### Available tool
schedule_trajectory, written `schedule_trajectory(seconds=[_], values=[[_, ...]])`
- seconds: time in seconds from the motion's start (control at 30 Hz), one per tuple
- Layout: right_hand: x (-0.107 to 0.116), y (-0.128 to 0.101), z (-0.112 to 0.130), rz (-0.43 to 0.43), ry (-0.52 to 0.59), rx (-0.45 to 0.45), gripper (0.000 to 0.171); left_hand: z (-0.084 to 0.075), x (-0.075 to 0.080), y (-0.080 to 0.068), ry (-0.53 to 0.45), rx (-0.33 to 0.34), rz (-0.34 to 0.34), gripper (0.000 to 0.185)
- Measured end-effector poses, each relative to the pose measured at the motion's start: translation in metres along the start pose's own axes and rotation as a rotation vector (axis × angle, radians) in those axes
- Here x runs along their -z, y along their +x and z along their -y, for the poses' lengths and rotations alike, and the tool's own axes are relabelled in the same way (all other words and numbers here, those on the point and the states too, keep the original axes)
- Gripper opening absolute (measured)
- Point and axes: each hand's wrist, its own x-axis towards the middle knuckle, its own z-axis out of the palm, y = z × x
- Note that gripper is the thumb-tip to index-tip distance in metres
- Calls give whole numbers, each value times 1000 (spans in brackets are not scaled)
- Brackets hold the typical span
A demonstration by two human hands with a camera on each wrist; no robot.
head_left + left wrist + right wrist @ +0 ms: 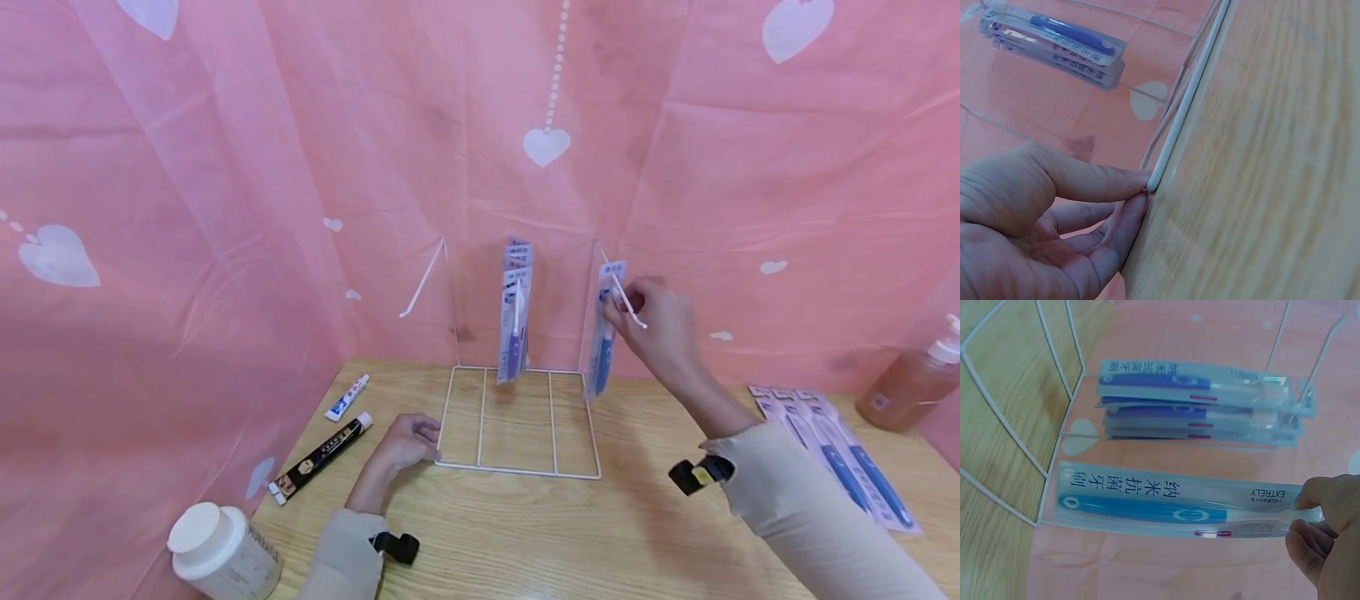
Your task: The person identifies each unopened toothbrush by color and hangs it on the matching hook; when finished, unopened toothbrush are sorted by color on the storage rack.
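My right hand (pixel 663 325) pinches a packaged blue toothbrush (pixel 604 354) near its upper end, beside the right hook of a white wire rack (pixel 517 472). In the head view that hook passes across the top of the package. The right wrist view shows the same blue toothbrush (pixel 1141 506) with fingertips at its head end. Several packaged purple toothbrushes (pixel 514 325) hang from the middle hook. My left hand (pixel 408 440) grips the front left corner of the rack's base, its thumb and fingers pinching the white wire (pixel 1175 125) at the table. The left hook (pixel 422 279) carries nothing.
Several packaged toothbrushes (pixel 843 454) lie on the table (pixel 480 533) at the right, near a pump bottle (pixel 907 379). At the left are a small toothpaste tube (pixel 347 397), a black toothpaste tube (pixel 321 458) and a white jar (pixel 225 554). A pink curtain (pixel 465 167) hangs behind.
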Motion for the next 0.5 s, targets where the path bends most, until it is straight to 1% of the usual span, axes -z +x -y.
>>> schedule_trajectory(seconds=[0.13,0.37,0.5], values=[[-10,13,-5,4,15,-38,20,-1,0,-1,1,-3,2,49],[-26,31,-14,14,-8,-136,15,-2,0,0,9,-4,-2,49],[-33,38,-18,33,-20,-184,17,-2,-1,0,9,-6,1,48]])
